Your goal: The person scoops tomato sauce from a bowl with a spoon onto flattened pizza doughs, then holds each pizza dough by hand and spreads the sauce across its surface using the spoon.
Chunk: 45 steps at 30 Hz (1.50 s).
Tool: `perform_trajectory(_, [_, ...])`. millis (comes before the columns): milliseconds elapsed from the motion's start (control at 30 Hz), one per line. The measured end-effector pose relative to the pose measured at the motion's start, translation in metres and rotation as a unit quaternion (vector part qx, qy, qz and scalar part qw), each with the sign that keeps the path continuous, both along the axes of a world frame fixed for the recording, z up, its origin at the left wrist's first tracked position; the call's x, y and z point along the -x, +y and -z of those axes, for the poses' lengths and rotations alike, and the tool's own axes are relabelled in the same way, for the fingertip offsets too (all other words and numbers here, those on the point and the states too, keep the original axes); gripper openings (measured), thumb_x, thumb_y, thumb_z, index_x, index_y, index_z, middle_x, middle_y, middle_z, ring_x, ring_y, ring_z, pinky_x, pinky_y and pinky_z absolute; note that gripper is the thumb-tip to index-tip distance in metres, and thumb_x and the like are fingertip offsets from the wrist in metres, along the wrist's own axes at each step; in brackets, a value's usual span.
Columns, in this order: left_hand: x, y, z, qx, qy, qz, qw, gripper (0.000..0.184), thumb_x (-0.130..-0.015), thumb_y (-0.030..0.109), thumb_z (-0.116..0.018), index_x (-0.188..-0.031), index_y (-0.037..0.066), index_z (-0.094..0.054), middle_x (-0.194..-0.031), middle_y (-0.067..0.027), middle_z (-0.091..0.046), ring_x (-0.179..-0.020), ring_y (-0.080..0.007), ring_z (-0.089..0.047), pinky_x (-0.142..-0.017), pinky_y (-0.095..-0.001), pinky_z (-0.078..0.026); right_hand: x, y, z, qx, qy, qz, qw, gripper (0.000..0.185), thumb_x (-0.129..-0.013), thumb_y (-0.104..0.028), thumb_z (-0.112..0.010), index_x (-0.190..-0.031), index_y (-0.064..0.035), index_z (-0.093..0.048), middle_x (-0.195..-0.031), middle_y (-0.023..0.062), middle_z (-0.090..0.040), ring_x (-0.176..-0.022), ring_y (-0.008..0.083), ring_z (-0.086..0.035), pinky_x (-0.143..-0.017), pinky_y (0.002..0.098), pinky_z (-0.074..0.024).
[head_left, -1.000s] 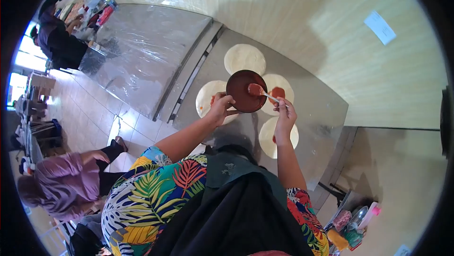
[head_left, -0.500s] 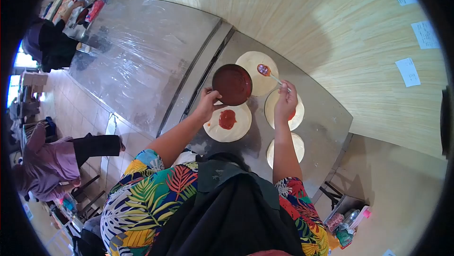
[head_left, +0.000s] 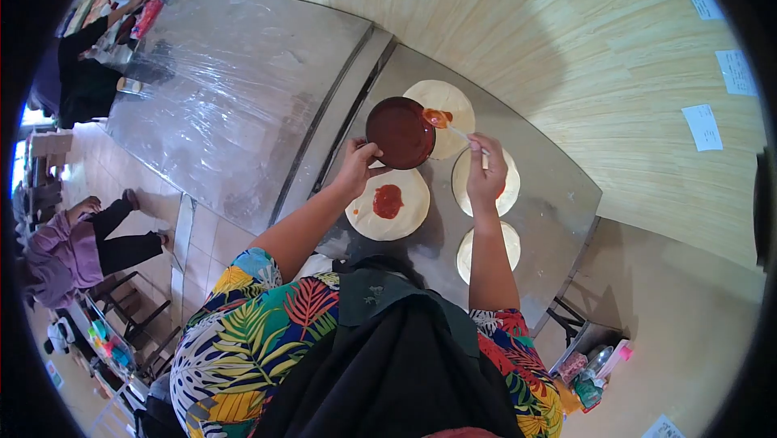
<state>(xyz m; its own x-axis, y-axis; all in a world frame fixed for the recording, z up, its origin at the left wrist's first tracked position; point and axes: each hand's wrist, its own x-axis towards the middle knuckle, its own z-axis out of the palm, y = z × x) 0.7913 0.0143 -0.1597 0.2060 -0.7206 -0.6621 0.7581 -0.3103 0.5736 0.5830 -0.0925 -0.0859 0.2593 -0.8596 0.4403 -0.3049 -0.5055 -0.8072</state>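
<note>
My left hand (head_left: 358, 166) grips the rim of a dark red-brown bowl (head_left: 400, 134), its inside coated with red sauce. In my right hand (head_left: 486, 165) is a spoon (head_left: 457, 130), its head loaded with red sauce and close to the bowl's right rim. Below the bowl lies a round of dough (head_left: 405, 224) with a patch of red sauce (head_left: 388, 202) in its middle. Partly behind the bowl and spoon is another dough round (head_left: 449, 98). My right hand hides part of a third one (head_left: 464, 186), where some red shows. A smaller round (head_left: 477, 252) sits nearer me, partly behind my forearm.
The dough lies on a metal table (head_left: 550, 195). To the left stands a plastic-covered table (head_left: 235, 106). Notes hang on the wood-patterned wall (head_left: 502, 17). One co-worker (head_left: 81, 248) is at left; another (head_left: 85, 74) reaches over the far table end. Packets (head_left: 587, 373) sit lower right.
The spoon has moved left from over the upper dough round to the bowl's rim, and its head has turned. The bowl shifted slightly. The co-worker at left has changed position.
</note>
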Motion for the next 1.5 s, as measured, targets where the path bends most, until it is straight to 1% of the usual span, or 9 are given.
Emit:
perform_trajectory(133, [0.011,-0.01,-0.014,0.012,0.0,0.016,1.0,0.055,-0.076,0.006,-0.057,-0.121,0.006,-0.026,-0.102,-0.0087,-0.047,-0.098,-0.0181,-0.054,-0.086,-0.052,-0.052,-0.001,0.003,0.003,0.091,0.113,-0.049,0.988,0.008,-0.09,-0.006,-0.059,-0.096,-0.0017,-0.063,-0.093,0.0107,-0.065,-0.086,0.0202,-0.062,-0.074,0.0302,-0.0497])
perform_trajectory(233, [0.02,-0.014,-0.025,0.014,-0.021,0.016,1.0,0.049,-0.078,0.008,-0.055,-0.119,0.006,-0.027,-0.102,-0.0095,-0.046,-0.096,-0.0205,-0.054,-0.089,-0.054,-0.05,0.004,0.013,0.035,-0.041,0.029,-0.019,0.999,0.011,-0.091,-0.009,-0.059,-0.097,-0.0016,-0.065,-0.088,0.0081,-0.065,-0.079,0.0161,-0.061,-0.069,0.0274,-0.0491])
perform_trajectory(300, [0.022,-0.015,-0.028,0.018,-0.018,0.018,1.0,0.049,-0.078,0.009,-0.055,-0.118,0.006,-0.027,-0.103,-0.0098,-0.046,-0.096,-0.0205,-0.055,-0.09,-0.0538,-0.05,0.008,0.019,0.046,-0.286,-0.135,0.029,0.948,0.016,-0.093,-0.013,-0.059,-0.099,-0.0009,-0.066,-0.084,0.005,-0.064,-0.073,0.0113,-0.058,-0.066,0.0252,-0.0481])
perform_trajectory(633, [0.022,-0.003,-0.026,0.021,-0.012,0.023,0.999,0.048,-0.077,0.009,-0.056,-0.116,0.007,-0.028,-0.105,-0.0099,-0.045,-0.097,-0.0208,-0.054,-0.089,-0.0544,-0.05,0.017,0.036,0.035,-0.292,-0.257,0.078,0.918,0.019,-0.094,-0.016,-0.057,-0.101,0.0003,-0.065,-0.083,0.0047,-0.063,-0.071,0.0095,-0.057,-0.064,0.0234,-0.0469])
perform_trajectory(800, [0.024,0.003,-0.027,0.015,-0.01,0.001,1.0,0.046,-0.078,0.009,-0.056,-0.115,0.006,-0.029,-0.103,-0.0099,-0.044,-0.095,-0.0209,-0.053,-0.088,-0.0548,-0.051,0.018,0.028,0.037,-0.396,-0.35,0.108,0.842,0.019,-0.093,-0.016,-0.058,-0.102,-0.0006,-0.064,-0.086,0.0046,-0.063,-0.076,0.0115,-0.059,-0.063,0.0258,-0.0496])
perform_trajectory(1067, [0.008,0.026,-0.016,-0.009,-0.027,-0.037,0.999,0.044,-0.078,0.009,-0.056,-0.113,0.005,-0.03,-0.1,-0.0091,-0.043,-0.094,-0.0212,-0.052,-0.087,-0.0549,-0.052,-0.003,0.006,0.031,-0.245,-0.213,0.144,0.935,0.016,-0.095,-0.014,-0.054,-0.098,-0.0021,-0.064,-0.087,0.0056,-0.064,-0.078,0.0131,-0.06,-0.066,0.0287,-0.0498])
perform_trajectory(1133, [0.001,0.033,-0.01,-0.001,-0.024,-0.047,0.999,0.052,-0.076,0.006,-0.058,-0.117,0.006,-0.026,-0.101,-0.0091,-0.045,-0.096,-0.0191,-0.052,-0.084,-0.0536,-0.054,-0.008,0.003,0.04,-0.059,-0.008,0.069,0.996,0.016,-0.095,-0.013,-0.053,-0.099,-0.0029,-0.064,-0.091,0.0062,-0.065,-0.082,0.0151,-0.061,-0.07,0.031,-0.0499])
perform_trajectory(1233, [-0.005,0.039,-0.005,-0.002,-0.021,-0.062,0.998,0.053,-0.075,0.006,-0.059,-0.117,0.005,-0.026,-0.101,-0.0089,-0.044,-0.095,-0.0189,-0.052,-0.083,-0.0534,-0.054,-0.007,-0.003,0.055,0.118,0.216,0.015,0.969,0.015,-0.094,-0.013,-0.054,-0.1,-0.0036,-0.064,-0.095,0.0065,-0.065,-0.087,0.0162,-0.062,-0.073,0.0315,-0.049])
perform_trajectory(1500, [0.0,0.041,-0.014,0.002,-0.024,-0.054,0.998,0.049,-0.076,0.007,-0.058,-0.115,0.005,-0.028,-0.1,-0.0079,-0.044,-0.093,-0.0192,-0.052,-0.085,-0.0546,-0.052,-0.007,0.019,0.023,-0.101,-0.045,0.084,0.99,0.013,-0.094,-0.013,-0.055,-0.097,-0.0035,-0.065,-0.091,0.0074,-0.065,-0.081,0.0159,-0.061,-0.069,0.0286,-0.0482])
